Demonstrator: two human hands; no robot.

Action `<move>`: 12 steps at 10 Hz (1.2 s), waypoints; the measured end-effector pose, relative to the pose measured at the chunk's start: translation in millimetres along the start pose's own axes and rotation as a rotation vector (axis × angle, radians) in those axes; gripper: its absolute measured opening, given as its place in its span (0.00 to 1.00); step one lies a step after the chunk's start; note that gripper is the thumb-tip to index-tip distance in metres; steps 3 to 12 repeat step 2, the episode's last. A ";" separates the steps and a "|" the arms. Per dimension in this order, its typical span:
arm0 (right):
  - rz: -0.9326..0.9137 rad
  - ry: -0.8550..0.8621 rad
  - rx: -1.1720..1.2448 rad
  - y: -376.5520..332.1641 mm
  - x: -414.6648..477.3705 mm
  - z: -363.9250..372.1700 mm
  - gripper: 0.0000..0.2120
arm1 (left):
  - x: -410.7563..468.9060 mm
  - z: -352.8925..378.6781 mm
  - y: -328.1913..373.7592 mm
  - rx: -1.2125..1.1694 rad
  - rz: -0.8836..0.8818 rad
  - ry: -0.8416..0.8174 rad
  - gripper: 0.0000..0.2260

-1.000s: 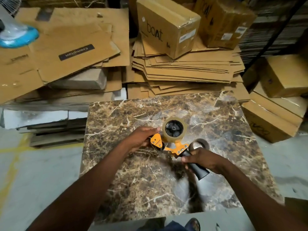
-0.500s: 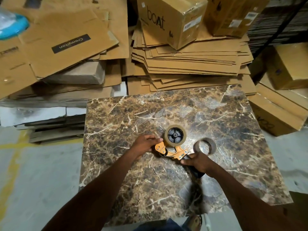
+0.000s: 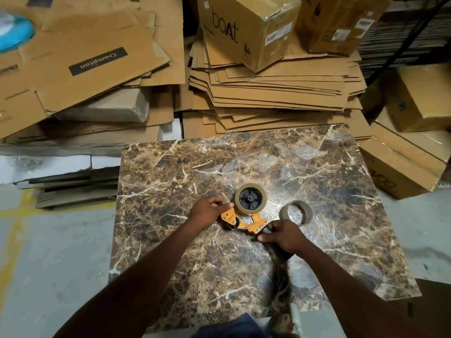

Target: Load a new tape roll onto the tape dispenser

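Observation:
An orange tape dispenser [image 3: 253,222] lies on its side on the marble-patterned table [image 3: 329,191]. A brown tape roll [image 3: 261,207] sits on its black hub. My right hand [image 3: 284,236] grips the dispenser's black handle. My left hand [image 3: 207,211] pinches at the orange front end beside the roll; what its fingertips hold is too small to tell. An empty cardboard tape core [image 3: 295,212] stands on the table just right of the dispenser.
Flattened cardboard sheets [image 3: 268,93] are stacked behind the table, with sealed boxes [image 3: 246,28] on top. More cartons [image 3: 402,164] stand at the right. Loose cardboard [image 3: 92,57] is heaped at the left. Grey floor runs along the table's left side.
The view has shifted, so the empty core is now fully in sight. My right hand has slid up the handle toward the orange frame. The left hand stays at the front end.

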State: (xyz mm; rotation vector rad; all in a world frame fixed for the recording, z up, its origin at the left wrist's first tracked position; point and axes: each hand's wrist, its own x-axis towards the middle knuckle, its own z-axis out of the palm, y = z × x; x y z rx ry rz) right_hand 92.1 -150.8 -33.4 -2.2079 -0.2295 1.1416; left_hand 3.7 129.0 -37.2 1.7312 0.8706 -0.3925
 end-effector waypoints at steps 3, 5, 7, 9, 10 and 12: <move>-0.104 0.075 -0.163 -6.8 -7.9 -1.9 0.23 | -28.8 10.3 24.4 0.283 0.191 0.226 0.30; -0.104 0.075 -0.163 -6.8 -7.9 -1.9 0.23 | -28.8 10.3 24.4 0.283 0.191 0.226 0.30; -0.104 0.075 -0.163 -6.8 -7.9 -1.9 0.23 | -28.8 10.3 24.4 0.283 0.191 0.226 0.30; -0.104 0.075 -0.163 -6.8 -7.9 -1.9 0.23 | -28.8 10.3 24.4 0.283 0.191 0.226 0.30; -0.104 0.075 -0.163 -6.8 -7.9 -1.9 0.23 | -28.8 10.3 24.4 0.283 0.191 0.226 0.30; -0.104 0.075 -0.163 -6.8 -7.9 -1.9 0.23 | -28.8 10.3 24.4 0.283 0.191 0.226 0.30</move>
